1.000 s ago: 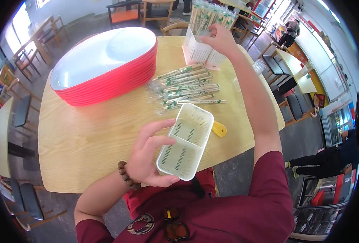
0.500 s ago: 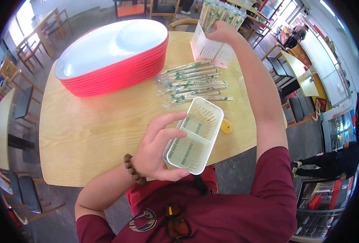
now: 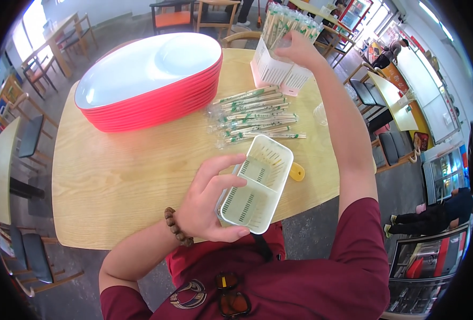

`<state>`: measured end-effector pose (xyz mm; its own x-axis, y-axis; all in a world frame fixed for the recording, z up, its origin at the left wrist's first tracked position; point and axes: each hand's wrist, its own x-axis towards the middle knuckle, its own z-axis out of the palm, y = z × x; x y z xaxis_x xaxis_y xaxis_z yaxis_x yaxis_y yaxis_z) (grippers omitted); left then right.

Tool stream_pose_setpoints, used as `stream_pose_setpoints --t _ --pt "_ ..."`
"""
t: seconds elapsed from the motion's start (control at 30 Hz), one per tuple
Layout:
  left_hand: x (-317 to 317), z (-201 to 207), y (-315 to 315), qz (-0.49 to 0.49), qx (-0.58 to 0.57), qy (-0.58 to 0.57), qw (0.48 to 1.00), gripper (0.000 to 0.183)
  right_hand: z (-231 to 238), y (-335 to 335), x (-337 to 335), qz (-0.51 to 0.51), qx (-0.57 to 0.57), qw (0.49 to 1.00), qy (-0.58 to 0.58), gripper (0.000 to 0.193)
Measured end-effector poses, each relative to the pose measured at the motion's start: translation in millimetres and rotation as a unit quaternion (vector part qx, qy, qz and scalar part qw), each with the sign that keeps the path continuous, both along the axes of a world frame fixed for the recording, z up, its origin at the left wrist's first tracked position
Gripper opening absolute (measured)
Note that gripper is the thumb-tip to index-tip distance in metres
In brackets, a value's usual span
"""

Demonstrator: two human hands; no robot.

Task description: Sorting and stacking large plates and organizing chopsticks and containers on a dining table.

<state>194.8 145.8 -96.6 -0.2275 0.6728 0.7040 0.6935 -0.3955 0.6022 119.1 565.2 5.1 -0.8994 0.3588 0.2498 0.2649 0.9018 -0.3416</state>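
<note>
My left hand [image 3: 207, 200] is closed on a white slotted plastic basket with two compartments [image 3: 271, 186], its thumb at the near rim and two fingers over the left rim. Both compartments look bare inside. At the far right of the table, my right hand [image 3: 300, 50] is at a white slotted holder [image 3: 271, 66] with a pink base. Its fingers bend against the upright bunch of wrapped chopsticks [image 3: 287, 24] there; the fingertips are partly hidden. Between basket and holder lies a row of loose wrapped chopsticks [image 3: 260, 114] on the table.
A stack of oval red trays with white insides [image 3: 151, 122] takes up the far left of the wooden table [image 3: 124, 186]. A yellow object [image 3: 297, 172] lies right of the basket, and a clear cup [image 3: 320, 113] stands near my right forearm. Chairs and other tables surround me.
The view has shifted slightly, so the table things sit a little lower. My right hand stays at the holder and my left hand keeps the basket.
</note>
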Motion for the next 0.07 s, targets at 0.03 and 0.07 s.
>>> stream_pose_setpoints --t 0.03,0.07 --pt "-0.2 -0.7 0.0 0.001 0.000 -0.001 1.000 0.071 -0.3 3.5 -0.3 -0.006 0.016 1.000 0.023 0.069" --pt "0.1 -0.6 0.3 0.000 0.001 -0.003 1.000 0.071 -0.5 8.0 0.1 -0.013 0.032 0.998 0.046 0.070"
